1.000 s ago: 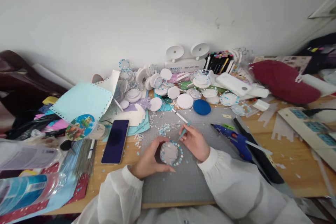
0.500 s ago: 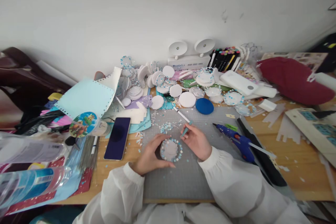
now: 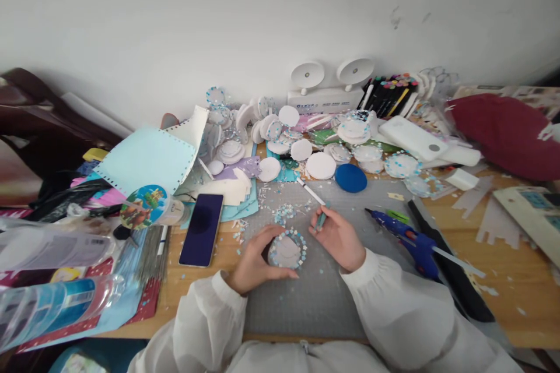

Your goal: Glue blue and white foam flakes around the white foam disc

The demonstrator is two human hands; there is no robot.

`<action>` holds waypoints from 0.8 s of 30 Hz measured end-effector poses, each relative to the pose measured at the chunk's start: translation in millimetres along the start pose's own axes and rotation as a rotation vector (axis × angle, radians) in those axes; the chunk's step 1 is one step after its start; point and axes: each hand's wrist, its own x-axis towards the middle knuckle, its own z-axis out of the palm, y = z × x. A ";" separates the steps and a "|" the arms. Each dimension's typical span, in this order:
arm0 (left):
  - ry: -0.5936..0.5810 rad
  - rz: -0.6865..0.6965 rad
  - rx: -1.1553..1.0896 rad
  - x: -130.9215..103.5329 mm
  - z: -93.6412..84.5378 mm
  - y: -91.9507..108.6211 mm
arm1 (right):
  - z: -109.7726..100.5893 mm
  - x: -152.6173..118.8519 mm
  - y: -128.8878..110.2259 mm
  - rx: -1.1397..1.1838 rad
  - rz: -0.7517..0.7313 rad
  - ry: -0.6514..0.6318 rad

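My left hand [image 3: 259, 262] curls around a round, pale disc [image 3: 285, 252] on the grey cutting mat [image 3: 301, 309]. Small blue and white pieces ring the disc's edge. To its right, my right hand [image 3: 339, 237] pinches a slim teal tool that looks like tweezers [image 3: 322, 220], held a little apart from the disc. Just beyond the hands lies a loose pile of tiny blue and white pieces [image 3: 284, 213]. A white pen [image 3: 310, 191] slants across the mat, its near end close to my right fingers.
A blue glue gun [image 3: 406, 239] lies on the right, near a long black strip [image 3: 450, 268]. White discs [image 3: 321, 165] and a blue disc [image 3: 350, 178] crowd the back. A phone [image 3: 201, 229], a lidded cup [image 3: 149, 208] and clear plastic containers [image 3: 56, 303] occupy the left.
The view has shifted, so most things appear farther right. My right hand with the tweezers has drawn slightly away from the disc. My left hand keeps its grip on the disc.
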 end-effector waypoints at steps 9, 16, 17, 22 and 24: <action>0.011 0.014 -0.040 -0.7 0.6 -3.4 | 12.5 -15.1 -10.2 -0.089 -0.115 -0.118; -0.052 0.022 -0.026 1.3 -4.0 3.2 | 20.0 -60.1 -10.0 -1.133 -0.687 -0.320; -0.053 0.032 -0.031 1.5 -4.2 3.9 | 22.4 -65.5 -8.0 -1.269 -0.782 -0.375; -0.049 0.037 -0.039 0.9 -3.8 3.4 | 34.0 -86.2 -1.5 -1.594 -1.154 -0.603; -0.049 0.033 -0.035 0.9 -3.5 3.1 | 35.4 -93.6 -0.7 -1.608 -1.198 -0.611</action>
